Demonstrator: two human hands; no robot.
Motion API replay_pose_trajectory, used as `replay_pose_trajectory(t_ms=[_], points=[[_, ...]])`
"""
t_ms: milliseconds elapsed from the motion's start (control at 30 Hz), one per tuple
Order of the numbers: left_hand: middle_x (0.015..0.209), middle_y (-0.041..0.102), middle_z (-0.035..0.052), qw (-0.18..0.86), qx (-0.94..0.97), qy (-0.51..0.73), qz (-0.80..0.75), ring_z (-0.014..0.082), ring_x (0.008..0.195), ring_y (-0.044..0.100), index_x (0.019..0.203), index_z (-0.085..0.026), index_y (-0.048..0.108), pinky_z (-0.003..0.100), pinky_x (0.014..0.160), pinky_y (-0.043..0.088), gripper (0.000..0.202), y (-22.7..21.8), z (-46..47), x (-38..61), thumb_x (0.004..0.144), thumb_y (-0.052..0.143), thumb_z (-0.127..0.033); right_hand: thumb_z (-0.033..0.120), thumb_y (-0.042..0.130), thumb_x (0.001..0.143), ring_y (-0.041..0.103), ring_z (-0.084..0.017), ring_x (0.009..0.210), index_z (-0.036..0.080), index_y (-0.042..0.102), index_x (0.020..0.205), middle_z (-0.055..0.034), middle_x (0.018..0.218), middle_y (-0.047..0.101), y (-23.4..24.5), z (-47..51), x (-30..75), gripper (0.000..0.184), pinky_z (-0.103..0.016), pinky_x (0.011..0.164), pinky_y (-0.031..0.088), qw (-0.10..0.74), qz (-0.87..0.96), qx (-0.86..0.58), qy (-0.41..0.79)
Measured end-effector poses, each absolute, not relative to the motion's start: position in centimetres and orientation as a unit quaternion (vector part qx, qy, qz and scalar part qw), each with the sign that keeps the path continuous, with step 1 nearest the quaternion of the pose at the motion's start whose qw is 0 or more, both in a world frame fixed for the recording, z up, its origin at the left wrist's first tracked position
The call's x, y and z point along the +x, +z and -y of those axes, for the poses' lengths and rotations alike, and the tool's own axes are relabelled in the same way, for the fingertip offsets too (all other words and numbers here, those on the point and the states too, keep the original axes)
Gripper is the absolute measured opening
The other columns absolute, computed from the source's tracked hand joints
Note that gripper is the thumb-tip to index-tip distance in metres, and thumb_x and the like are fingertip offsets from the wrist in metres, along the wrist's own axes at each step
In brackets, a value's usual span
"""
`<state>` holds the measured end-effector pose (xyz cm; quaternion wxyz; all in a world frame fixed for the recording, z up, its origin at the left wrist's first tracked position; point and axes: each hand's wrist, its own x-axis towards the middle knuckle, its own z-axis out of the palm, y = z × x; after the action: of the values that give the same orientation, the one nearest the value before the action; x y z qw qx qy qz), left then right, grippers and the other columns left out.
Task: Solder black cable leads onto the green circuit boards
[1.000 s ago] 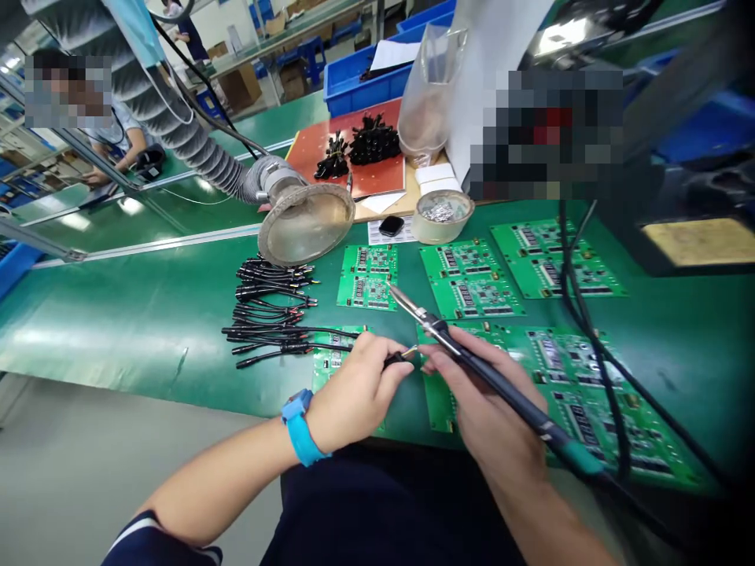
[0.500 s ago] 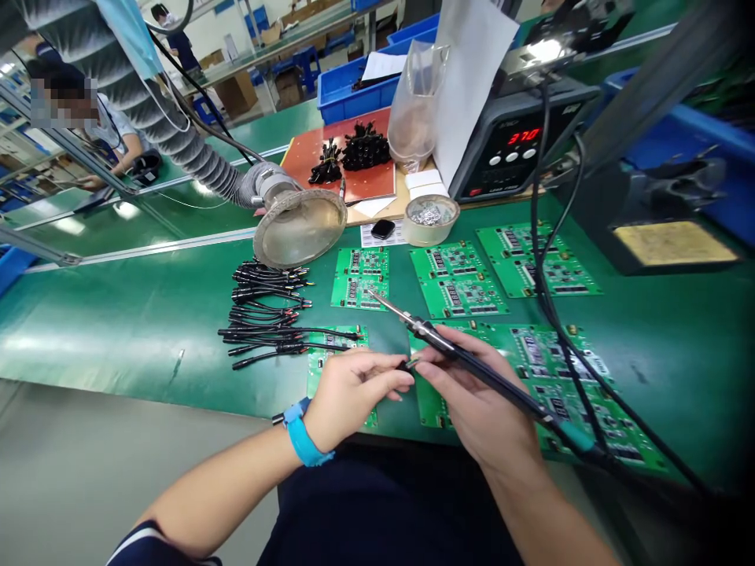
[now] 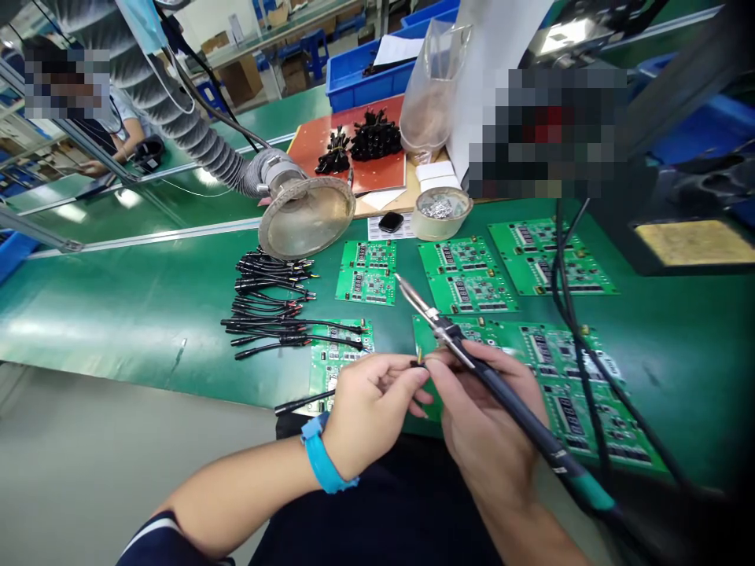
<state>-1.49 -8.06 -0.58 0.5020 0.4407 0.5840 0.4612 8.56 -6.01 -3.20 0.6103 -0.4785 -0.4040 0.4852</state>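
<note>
The left hand [image 3: 371, 405], with a blue band at the wrist, has its fingers pinched on the end of a thin black lead [image 3: 300, 406], whose tail trails off leftward over the near edge of the desk [image 3: 118, 314]. The right hand [image 3: 487, 424] grips a soldering iron [image 3: 501, 389] like a pen. Its dark, slim handle runs back to a teal collar and its metal tip points up and away, clear of everything. The right fingertips also meet the lead's end, just above a large green circuit panel [image 3: 524, 338] studded with tiny parts. A thick black cord [image 3: 566, 275] snakes across that panel and the boards behind it. Beyond the hands lie three more green boards [image 3: 369, 271] in a row, and left of them a loose bundle of black leads [image 3: 268, 303]. A round, dulled metal fume hood [image 3: 307, 218] on a ribbed grey hose [image 3: 194, 134] hangs low over the boards. Behind stand a small round tub [image 3: 442, 216] of shiny scraps, a red mat [image 3: 377, 169] heaped with black connectors [image 3: 371, 137], a clear plastic bag [image 3: 433, 102] and a yellow sponge [image 3: 690, 242].
</note>
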Motion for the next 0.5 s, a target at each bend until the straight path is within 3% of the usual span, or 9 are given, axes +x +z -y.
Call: replay_pose_trajectory(t_ms=[167, 267, 367, 500], points=[[0.059, 0.06, 0.0021, 0.548, 0.357, 0.487, -0.579, 0.0081, 0.045, 0.053, 0.086, -0.01, 0.065, 0.02, 0.045, 0.048, 0.023, -0.7, 7.6, -1.0, 0.078, 0.056, -0.03, 0.02, 0.071, 0.061, 0.063, -0.017, 0.075, 0.021, 0.056, 0.089, -0.0022, 0.084, 0.062, -3.9, 6.6, 7.2, 0.033, -0.033, 0.071, 0.053, 0.636, 0.395, -0.533, 0.395], [0.06, 0.06, 0.0013, 0.53, 0.373, 0.466, -0.602, 0.0088, 0.046, 0.054, 0.094, -0.011, 0.062, 0.019, 0.044, 0.047, 0.026, -0.7, 8.2, -2.1, 0.078, 0.058, -0.031, 0.022, 0.07, 0.063, 0.063, -0.019, 0.076, 0.02, 0.056, 0.091, -0.0041, 0.087, 0.064, -4.3, 6.9, 7.9, 0.031, -0.034, 0.073, 0.053, 0.627, 0.409, -0.526, 0.403], [0.065, 0.061, 0.0018, 0.417, 0.501, 0.402, -0.643, 0.0124, 0.058, 0.059, 0.097, -0.014, 0.06, 0.023, 0.054, 0.05, 0.024, -0.8, 9.6, -4.4, 0.078, 0.059, -0.028, 0.023, 0.066, 0.067, 0.064, -0.018, 0.074, 0.021, 0.058, 0.095, -0.0039, 0.082, 0.066, -4.6, 7.5, 10.1, 0.029, -0.03, 0.069, 0.054, 0.587, 0.457, -0.537, 0.399], [0.083, 0.062, 0.0063, 0.243, 0.703, 0.204, -0.637, 0.0168, 0.072, 0.06, 0.095, -0.017, 0.062, 0.03, 0.068, 0.051, 0.018, -1.4, 11.8, -7.1, 0.084, 0.05, -0.024, 0.028, 0.064, 0.068, 0.062, -0.017, 0.059, 0.025, 0.061, 0.097, -0.0023, 0.07, 0.065, -5.7, 9.2, 13.6, 0.03, -0.027, 0.056, 0.054, 0.49, 0.542, -0.579, 0.361]])
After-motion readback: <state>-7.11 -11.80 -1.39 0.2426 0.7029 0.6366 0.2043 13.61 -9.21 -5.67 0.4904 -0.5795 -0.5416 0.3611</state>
